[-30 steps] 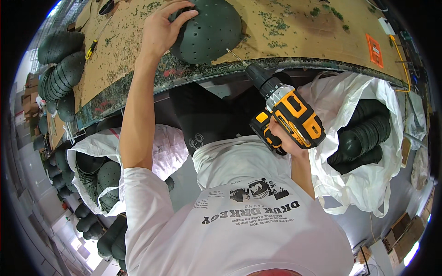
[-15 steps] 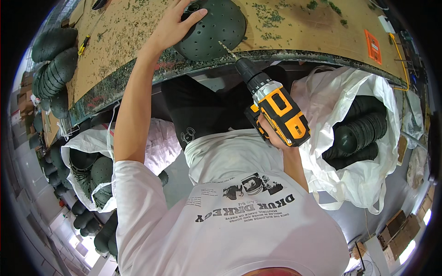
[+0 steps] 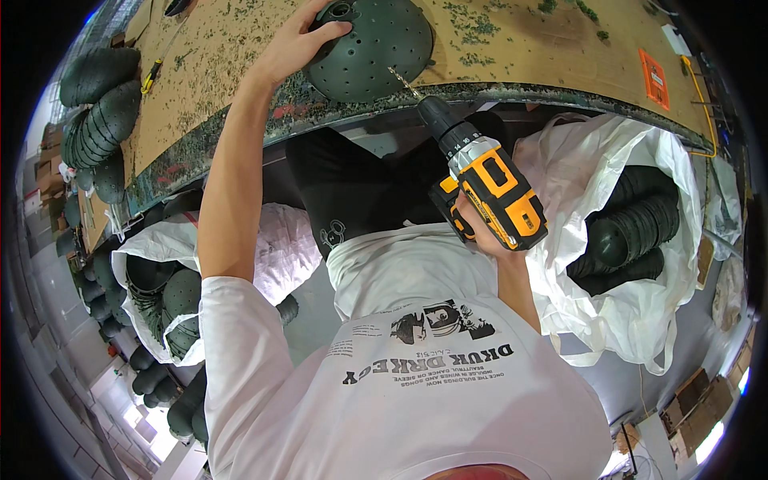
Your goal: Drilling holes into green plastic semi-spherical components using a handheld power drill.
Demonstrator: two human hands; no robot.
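Observation:
A dark green plastic dome point(image 3: 372, 60), dotted with small holes and with one larger round opening near its top, rests on the table by the front edge. My left hand point(image 3: 296, 48) grips its left side; the thumb lies on the dome just below the larger opening, and the fingertips are partly cut off by the upper edge of the view. In my right hand point(image 3: 484, 232) is a yellow and black cordless drill point(image 3: 500, 188), held by its handle. Its bit points up and left at the dome's lower right part. Whether the tip touches I cannot tell.
Green crumbs litter the brown tabletop point(image 3: 212, 88). Stacked dark domes point(image 3: 100, 132) stand at its left end, near a yellow-handled tool point(image 3: 150, 78). An orange sheet point(image 3: 654, 78) lies at the right. White sacks point(image 3: 548, 280) with more domes stand on both sides of me.
My left thumb has shifted slightly down and left, away from the larger opening. The drill has moved slightly up and right. The whole view has shifted a little to the right.

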